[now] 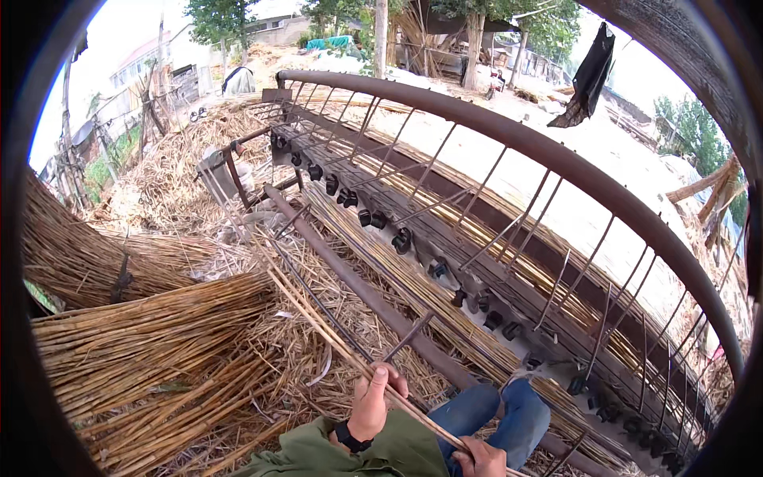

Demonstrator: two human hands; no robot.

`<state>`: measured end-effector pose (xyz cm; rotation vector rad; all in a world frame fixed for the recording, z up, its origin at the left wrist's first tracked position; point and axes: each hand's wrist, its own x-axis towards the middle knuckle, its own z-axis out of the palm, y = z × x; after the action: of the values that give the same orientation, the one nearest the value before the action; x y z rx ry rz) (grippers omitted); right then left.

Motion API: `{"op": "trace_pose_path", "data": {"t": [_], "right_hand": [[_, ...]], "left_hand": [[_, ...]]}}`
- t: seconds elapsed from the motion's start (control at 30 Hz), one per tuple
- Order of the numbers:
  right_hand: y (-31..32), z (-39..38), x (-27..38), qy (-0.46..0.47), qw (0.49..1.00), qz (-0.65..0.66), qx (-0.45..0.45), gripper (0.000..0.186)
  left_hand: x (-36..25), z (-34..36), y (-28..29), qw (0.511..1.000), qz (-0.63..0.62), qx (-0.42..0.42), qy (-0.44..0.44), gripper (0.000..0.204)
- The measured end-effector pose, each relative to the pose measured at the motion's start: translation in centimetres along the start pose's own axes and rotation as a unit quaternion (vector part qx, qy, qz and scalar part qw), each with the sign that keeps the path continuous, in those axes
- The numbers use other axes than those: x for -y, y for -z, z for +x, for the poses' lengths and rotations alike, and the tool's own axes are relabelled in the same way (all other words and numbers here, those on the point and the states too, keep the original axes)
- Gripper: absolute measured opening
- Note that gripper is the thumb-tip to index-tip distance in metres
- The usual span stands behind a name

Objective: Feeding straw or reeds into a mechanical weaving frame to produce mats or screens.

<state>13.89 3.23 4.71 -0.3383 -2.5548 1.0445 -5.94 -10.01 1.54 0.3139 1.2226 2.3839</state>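
One huge brown metal rack point(509, 129) arcs ahead of the left hand point(370, 405) and right hand point(482, 459)! Thick reed bundles point(159, 334) lie away to the left hand's left. Slim stalks point(323, 325) next: they slant through both hands, the left closed round them, the right gripping them nearer the body. Black wristband point(350, 437), just behind the left hand.

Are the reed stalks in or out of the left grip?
In: the left grip is closed, thumb and fingers around the reed stalks.
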Motion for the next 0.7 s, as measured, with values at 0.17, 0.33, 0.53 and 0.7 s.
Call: {"op": "trace_pose_path", "data": {"t": [0.17, 0.33, 0.53, 0.7], "right_hand": [[0.8, 1.2, -1.7, -0.014, 1.0, -0.013, 0.008, 0.022], [1.8, 1.0, -1.9, -0.018, 1.0, -0.006, -0.002, 0.019], [1.7, 0.7, -1.6, 0.002, 0.999, -0.029, -0.024, 0.017], [2.5, -0.3, -2.8, -0.018, 0.996, -0.078, -0.046, 0.011]], "left_hand": [[1.0, 0.9, -1.1, 0.999, 0.036, -0.002, 0.025, 0.039], [1.3, 0.9, -1.9, 0.999, 0.046, 0.017, 0.023, 0.041], [0.6, 0.5, -1.4, 0.997, 0.051, 0.039, 0.037, 0.041], [0.5, 1.6, -1.9, 0.998, -0.007, 0.039, 0.045, 0.039]]}}
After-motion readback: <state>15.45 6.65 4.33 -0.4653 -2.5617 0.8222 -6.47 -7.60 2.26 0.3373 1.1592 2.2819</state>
